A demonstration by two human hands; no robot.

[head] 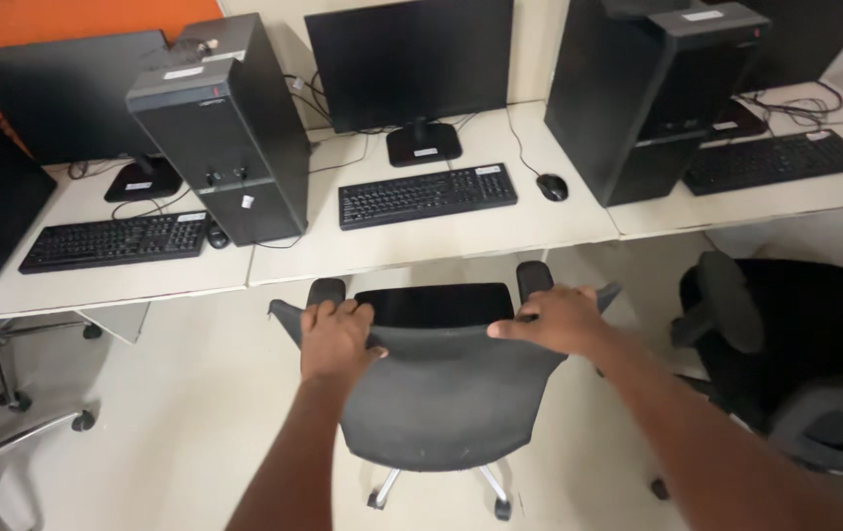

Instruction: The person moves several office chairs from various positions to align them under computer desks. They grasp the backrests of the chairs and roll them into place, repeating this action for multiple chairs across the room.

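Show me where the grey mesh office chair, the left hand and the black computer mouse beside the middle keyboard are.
Grey mesh office chair (446, 408): head view, backrest middle.
Left hand (336, 339): head view, back of hand.
Black computer mouse (551, 186): head view, top shell.
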